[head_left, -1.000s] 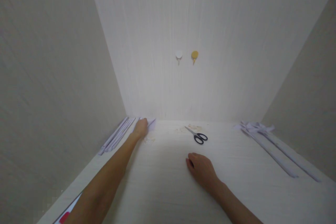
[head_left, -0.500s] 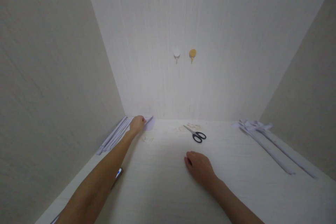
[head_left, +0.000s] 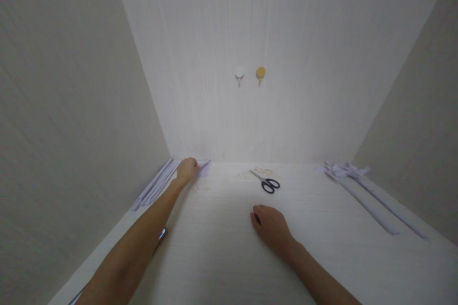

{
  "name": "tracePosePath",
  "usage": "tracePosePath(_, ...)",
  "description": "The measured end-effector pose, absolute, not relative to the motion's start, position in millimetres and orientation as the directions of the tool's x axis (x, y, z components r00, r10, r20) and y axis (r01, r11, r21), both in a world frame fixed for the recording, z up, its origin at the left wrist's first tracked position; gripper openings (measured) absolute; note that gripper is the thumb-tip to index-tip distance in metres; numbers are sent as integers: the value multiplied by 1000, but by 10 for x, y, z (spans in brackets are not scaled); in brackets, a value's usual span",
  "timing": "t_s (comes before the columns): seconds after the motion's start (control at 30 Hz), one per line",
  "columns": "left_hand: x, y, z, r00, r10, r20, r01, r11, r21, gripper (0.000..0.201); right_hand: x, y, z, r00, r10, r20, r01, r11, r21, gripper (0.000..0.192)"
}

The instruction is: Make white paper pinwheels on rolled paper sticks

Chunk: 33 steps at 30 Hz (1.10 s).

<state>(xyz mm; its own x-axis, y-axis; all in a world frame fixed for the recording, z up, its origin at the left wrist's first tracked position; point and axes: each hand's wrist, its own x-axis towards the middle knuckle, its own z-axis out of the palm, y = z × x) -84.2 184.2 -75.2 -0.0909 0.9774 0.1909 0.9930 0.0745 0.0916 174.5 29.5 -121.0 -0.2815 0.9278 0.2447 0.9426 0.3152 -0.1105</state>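
My left hand [head_left: 187,170] reaches to the back left of the white table, its fingers closed at a pale lilac sheet of paper [head_left: 204,167]. That sheet is partly hidden by the hand and has a raised, folded edge. Just left of it lie several long, narrow rolled papers [head_left: 153,188], side by side along the left wall. My right hand [head_left: 272,226] rests on the table near the middle, fingers curled in, with nothing visible in them. Beyond it lie scissors [head_left: 267,184] with black handles, their blades together and pointing back left.
Thin tan loops, perhaps rubber bands [head_left: 265,171], lie behind the scissors. At right are long paper rolls [head_left: 374,205] with crumpled folded paper [head_left: 342,168] at their far ends. A phone-like object [head_left: 163,233] is partly under my left forearm. Two hooks [head_left: 261,72] hang on the back wall.
The paper at my left hand has shifted slightly, its fold now reaching a little farther right. Both hands stay nearly in place; the view has moved very slightly.
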Motion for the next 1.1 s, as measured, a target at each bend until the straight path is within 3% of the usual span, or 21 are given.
tracePosePath(1.1, -909, 1874, -818, -95, 964, 247, 990, 67, 123, 24, 1739, 302, -1220, -278, 928, 249, 944, 313, -110, 20)
